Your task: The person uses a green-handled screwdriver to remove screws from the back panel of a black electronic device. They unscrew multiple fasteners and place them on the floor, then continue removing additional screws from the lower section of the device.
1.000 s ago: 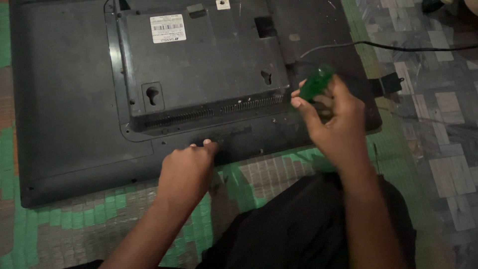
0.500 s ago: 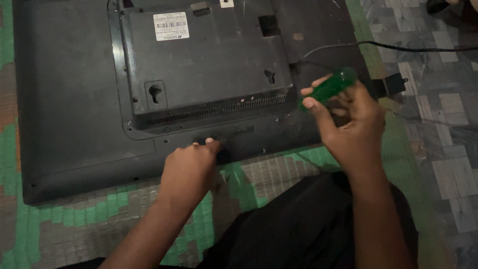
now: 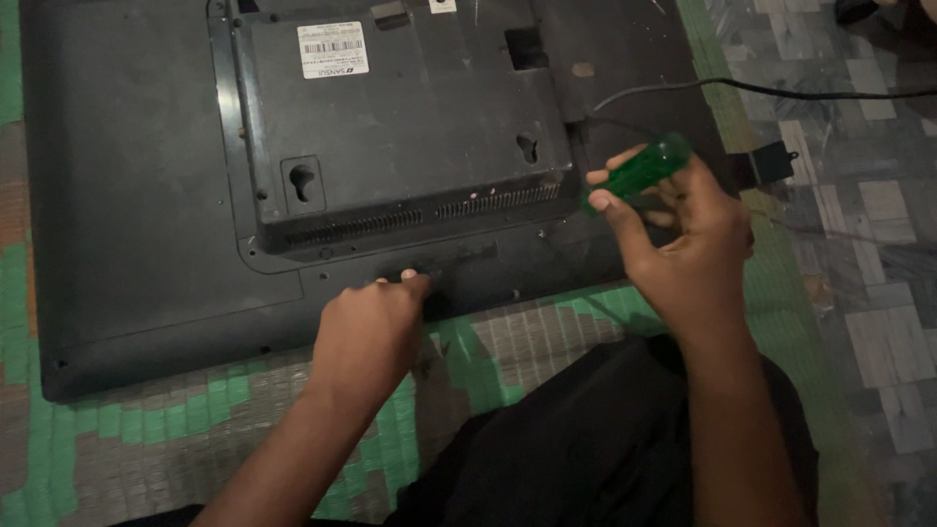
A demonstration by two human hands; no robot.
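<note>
While left hand (image 3: 369,327) stays, screwdriver (image 3: 636,172) lifted

- You are looking straight down at a floor (image 3: 878,254) of grey and pale stone tiles in irregular rectangles, some lighter, some veined; it fills the right side of the view.
- Over the floor lies a woven mat (image 3: 127,429) in green and dull grey-brown blocks, running along the lower edge and up the far left.
- A green border strip of the mat (image 3: 717,73) runs diagonally at the upper right, next to the tiles.
- A black cable (image 3: 781,91) trails across the tiles toward the right edge.
- The light is dim and even, with soft shadows; no walls, windows or furniture show.
</note>
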